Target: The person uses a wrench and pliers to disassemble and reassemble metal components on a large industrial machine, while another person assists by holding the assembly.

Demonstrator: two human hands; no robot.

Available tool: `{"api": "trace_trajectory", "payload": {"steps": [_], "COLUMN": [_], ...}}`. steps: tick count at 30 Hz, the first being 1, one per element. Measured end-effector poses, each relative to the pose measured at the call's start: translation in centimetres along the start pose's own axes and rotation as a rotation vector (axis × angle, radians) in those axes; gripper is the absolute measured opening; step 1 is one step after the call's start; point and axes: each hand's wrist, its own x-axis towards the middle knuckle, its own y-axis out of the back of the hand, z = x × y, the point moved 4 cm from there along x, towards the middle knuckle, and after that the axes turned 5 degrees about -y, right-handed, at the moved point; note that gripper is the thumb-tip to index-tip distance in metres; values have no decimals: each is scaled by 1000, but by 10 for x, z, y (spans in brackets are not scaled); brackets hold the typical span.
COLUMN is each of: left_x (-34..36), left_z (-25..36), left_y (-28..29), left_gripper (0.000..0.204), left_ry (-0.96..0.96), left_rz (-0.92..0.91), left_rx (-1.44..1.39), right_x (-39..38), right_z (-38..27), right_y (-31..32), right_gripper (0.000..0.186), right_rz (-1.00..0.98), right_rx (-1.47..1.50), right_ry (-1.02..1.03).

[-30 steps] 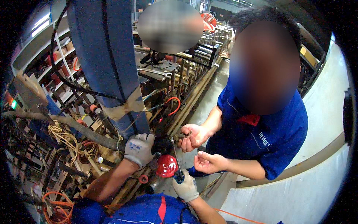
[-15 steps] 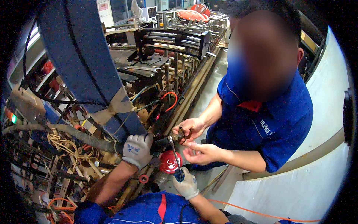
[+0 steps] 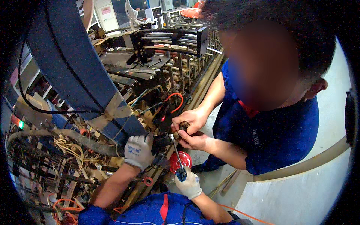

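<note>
My left hand, in a grey glove, is closed around the dark end of a thick hose. In my gloved right hand is a long metal wrench, its upper end against the hose's black end piece. Blue shows where the wrench enters my fist; whether it is handle or glove, I cannot tell. Just beyond the hose end, a co-worker's two bare hands grip a dark, brass-coloured fitting. Their fingers partly cover it, so I cannot tell how it meets the hose.
A wide blue machine post rises at the left. Behind it runs a long machine with metal rods and loose wrenches. Below the hose end are a round red object and a red ring. Pale panels stand at the right.
The co-worker has leaned closer and brought the second hand up onto the fitting. My hands keep their hold on the hose and wrench. The view has shifted slightly.
</note>
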Motion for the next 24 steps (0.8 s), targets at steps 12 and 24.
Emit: {"api": "trace_trajectory", "payload": {"steps": [12,24], "left_x": [-7,-9], "left_z": [-3,-10], "left_y": [-5,-9], "left_gripper": [53,31], "left_ry": [-33,-53], "left_rz": [-32,-11], "left_rx": [-79,-136], "right_x": [-9,-13], "right_z": [8,31], "right_y": [-3,-27], "right_gripper": [35,41], "right_rz": [-15,-31], "right_rx": [-75,-222], "right_ry": [33,-83]}}
